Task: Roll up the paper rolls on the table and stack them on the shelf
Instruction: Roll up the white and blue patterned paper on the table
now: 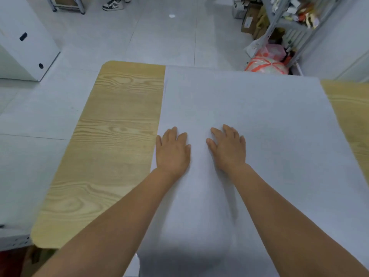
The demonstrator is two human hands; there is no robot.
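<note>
Head camera looks down on a wooden table (111, 148) with pale grain, most of it covered by a wide sheet of white paper (259, 120) that lies flat and unrolled, running from the far edge of the table toward the person and out of the bottom of the view. Bare wood shows to the left of the sheet and in a narrow strip at the right. Both hands rest palm-down on the paper near its left edge, fingers spread and flat: the left hand (172, 151) sits just beside the sheet's left border, the right hand (228, 148) a little apart from it toward the middle. Neither hand is closed around anything; each only presses on the surface. Both bare forearms stretch from the lower corners up to the hands and hide part of the near paper and table. Beyond the table lies a grey tiled floor (159, 41). At the upper right stands a metal shelf (287, 23) crowded with small items, with cardboard boxes (248, 21) beside it and an orange and white bag (265, 65) at its foot, just past the paper's far edge. A white cabinet (24, 45) stands at the upper left, and a black and white shoe (112, 5) shows at the top edge.
</note>
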